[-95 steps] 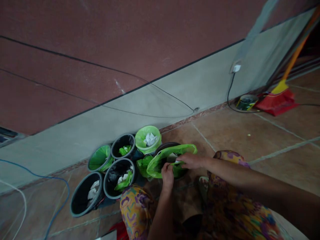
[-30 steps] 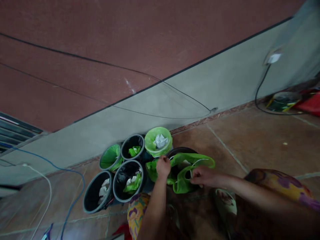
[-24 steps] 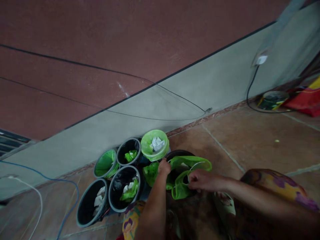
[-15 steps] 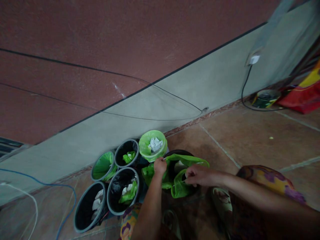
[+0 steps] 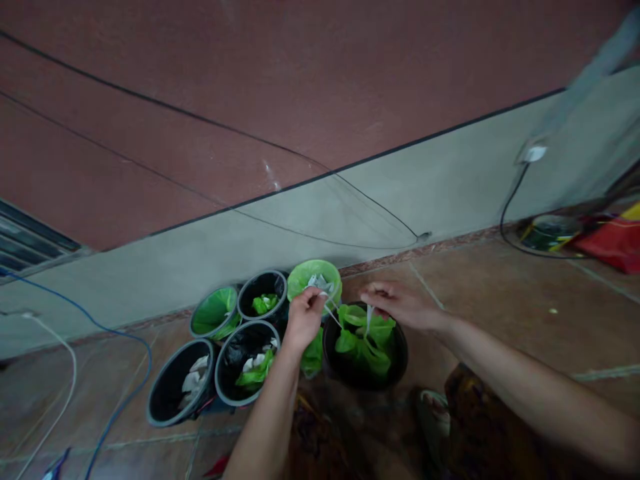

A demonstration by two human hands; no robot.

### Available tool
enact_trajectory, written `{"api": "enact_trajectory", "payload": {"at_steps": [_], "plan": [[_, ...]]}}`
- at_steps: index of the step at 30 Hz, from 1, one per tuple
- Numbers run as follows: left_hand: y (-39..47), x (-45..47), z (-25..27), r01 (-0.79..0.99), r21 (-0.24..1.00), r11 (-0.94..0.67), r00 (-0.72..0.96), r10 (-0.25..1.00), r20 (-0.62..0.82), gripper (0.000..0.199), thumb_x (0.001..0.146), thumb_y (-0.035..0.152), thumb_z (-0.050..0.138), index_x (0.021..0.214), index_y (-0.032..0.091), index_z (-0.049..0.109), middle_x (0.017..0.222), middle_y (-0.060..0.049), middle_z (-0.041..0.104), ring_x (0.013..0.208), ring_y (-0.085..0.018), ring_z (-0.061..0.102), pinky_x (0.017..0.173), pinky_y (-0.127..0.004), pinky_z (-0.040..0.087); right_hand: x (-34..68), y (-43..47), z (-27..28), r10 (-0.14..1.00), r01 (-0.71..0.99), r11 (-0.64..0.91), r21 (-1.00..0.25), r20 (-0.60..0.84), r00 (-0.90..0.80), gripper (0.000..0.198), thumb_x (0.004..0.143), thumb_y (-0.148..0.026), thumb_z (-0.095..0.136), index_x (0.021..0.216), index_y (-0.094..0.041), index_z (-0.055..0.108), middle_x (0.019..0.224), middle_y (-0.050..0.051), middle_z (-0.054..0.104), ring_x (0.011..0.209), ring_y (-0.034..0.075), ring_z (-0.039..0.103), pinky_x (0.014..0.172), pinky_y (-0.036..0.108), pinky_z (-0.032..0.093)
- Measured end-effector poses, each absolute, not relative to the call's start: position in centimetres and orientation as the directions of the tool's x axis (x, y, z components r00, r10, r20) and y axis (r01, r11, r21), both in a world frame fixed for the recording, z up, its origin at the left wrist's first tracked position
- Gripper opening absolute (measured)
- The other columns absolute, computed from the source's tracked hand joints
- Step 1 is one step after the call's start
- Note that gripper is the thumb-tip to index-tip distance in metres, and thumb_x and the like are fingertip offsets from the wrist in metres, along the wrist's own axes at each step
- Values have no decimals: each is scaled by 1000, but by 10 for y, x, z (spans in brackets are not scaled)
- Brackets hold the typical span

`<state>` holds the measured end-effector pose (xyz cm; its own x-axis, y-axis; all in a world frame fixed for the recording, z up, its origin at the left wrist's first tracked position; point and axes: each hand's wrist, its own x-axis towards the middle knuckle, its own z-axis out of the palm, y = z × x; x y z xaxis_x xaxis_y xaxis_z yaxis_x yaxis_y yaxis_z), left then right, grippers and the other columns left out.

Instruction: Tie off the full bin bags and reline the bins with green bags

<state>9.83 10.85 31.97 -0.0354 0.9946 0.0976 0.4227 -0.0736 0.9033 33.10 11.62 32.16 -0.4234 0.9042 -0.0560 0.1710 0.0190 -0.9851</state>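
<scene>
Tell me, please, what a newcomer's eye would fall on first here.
Probably the bright green plastic bag gathered inside the round, dark bin at lower centre, its thin white drawstrings pinched in the left hand and the right hand. Next, perhaps, the five round, open, lined bins clustered to its left, before the pale grey lower wall.

In dim light, a wall point(image 5: 350, 80), dull red above and pale grey below a dark line point(image 5: 450, 130), meets a brown tiled floor point(image 5: 485, 300) along a reddish skirting point(image 5: 450, 245), with a slatted panel point(image 5: 30, 239) at left.
</scene>
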Motion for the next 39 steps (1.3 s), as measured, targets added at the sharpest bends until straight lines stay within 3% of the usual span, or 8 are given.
{"api": "enact_trajectory", "payload": {"at_steps": [6, 9, 13, 17, 25, 33, 35, 39], "plan": [[117, 112, 318, 214, 976, -33, -48, 998, 44, 17, 78, 33, 64, 73, 17, 67, 67, 3, 61, 68, -12, 52, 70, -24, 40, 310, 129, 312, 926, 20, -85, -996, -86, -368, 52, 78, -72, 60, 75, -21, 49, 59, -5, 56, 45, 7, 43, 45, 21, 31], [120, 114, 302, 158, 987, 19, -49, 999, -11, 15, 74, 32, 67, 70, 17, 67, 65, 3, 61, 67, -12, 53, 71, -25, 41, 306, 129, 285, 944, 97, -112, -989, -136, -300, 47, 77, -67, 64, 76, -22, 50, 54, -7, 48, 44, 7, 37, 44, 22, 26], [117, 121, 286, 93, 996, 7, 47, 999, -11, 19, 75, 36, 69, 71, 17, 69, 67, 2, 62, 67, -12, 53, 71, -25, 42, 299, 128, 264, 909, 248, 4, -969, -100, -404, 40, 71, -49, 72, 96, -19, 62, 68, -3, 57, 55, 10, 46, 51, 23, 32], [116, 126, 282, 35, 999, -11, 154, 988, 5, 22, 73, 37, 72, 75, 15, 71, 73, -1, 67, 73, -13, 57, 75, -26, 45, 284, 132, 256, 868, 291, 97, -952, -62, -492, 34, 76, -52, 63, 71, -19, 56, 60, -3, 50, 57, 10, 43, 54, 23, 32], [124, 125, 277, -195, 980, 40, 45, 998, -32, 20, 72, 35, 74, 71, 16, 68, 60, 3, 62, 58, -10, 54, 65, -24, 45, 288, 135, 259, 846, 172, -141, -975, -209, -490, 48, 83, -66, 53, 82, -19, 58, 57, -6, 46, 45, 7, 33, 43, 21, 25], [122, 128, 287, -110, 994, -7, 8, 1000, 8, 16, 73, 32, 72, 74, 16, 71, 62, 2, 61, 60, -9, 50, 64, -24, 42, 276, 131, 249, 841, 365, 139, -921, -85, -535, 18, 80, -31, 60, 95, -20, 61, 66, -3, 58, 59, 13, 51, 59, 25, 39], [123, 130, 285, -87, 996, -2, 22, 1000, 4, 13, 71, 29, 70, 73, 16, 73, 62, 1, 62, 60, -10, 50, 63, -24, 42, 267, 122, 243, 781, 376, 174, -910, -105, -615, 12, 83, -32, 57, 80, -21, 59, 61, -2, 54, 59, 14, 50, 58, 26, 38], [129, 127, 276, -82, 997, -13, -88, 996, 6, 12, 68, 24, 64, 71, 16, 73, 69, -1, 66, 66, -11, 54, 66, -23, 43, 264, 121, 238, 763, 408, 107, -907, -188, -618, 37, 91, -48, 46, 67, -21, 54, 54, -2, 49, 51, 12, 43, 53, 26, 34]]}}
